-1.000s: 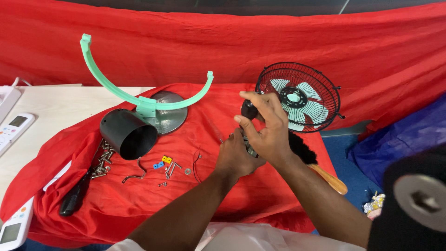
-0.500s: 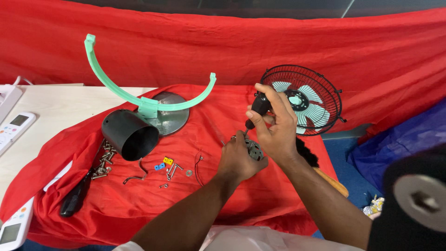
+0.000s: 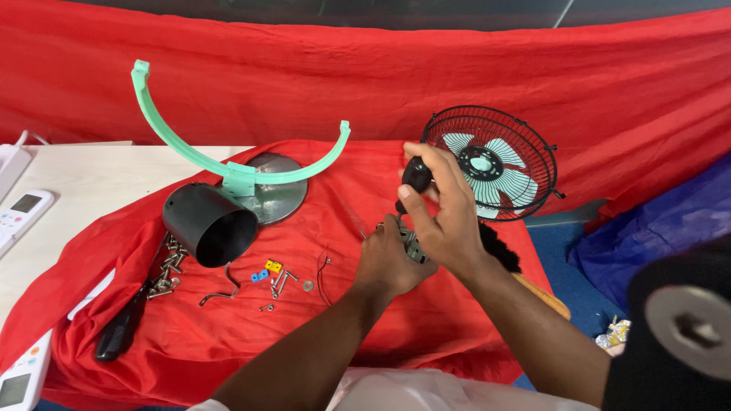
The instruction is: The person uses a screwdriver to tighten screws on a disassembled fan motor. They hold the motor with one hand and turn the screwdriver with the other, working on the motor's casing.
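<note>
Black-handled screwdriver [image 3: 416,176] stands near-upright in right hand [image 3: 445,209], tip down into small metal motor part [image 3: 411,243]. Motor part sits gripped in left hand [image 3: 392,262], partly hidden by fingers, just above red cloth [image 3: 350,228].

A pale bench [image 3: 84,171] carries a red cloth [image 3: 335,335] across its right part; white remotes [image 3: 23,213] lie at its left edge.

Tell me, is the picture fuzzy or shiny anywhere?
Head view: the big dark shape at the bottom right corner is blurred, too close to focus. The hands, right and left, look sharp, as does the fan. Light is soft and even, shadows faint; a slight sheen shows on the black cup.
</note>
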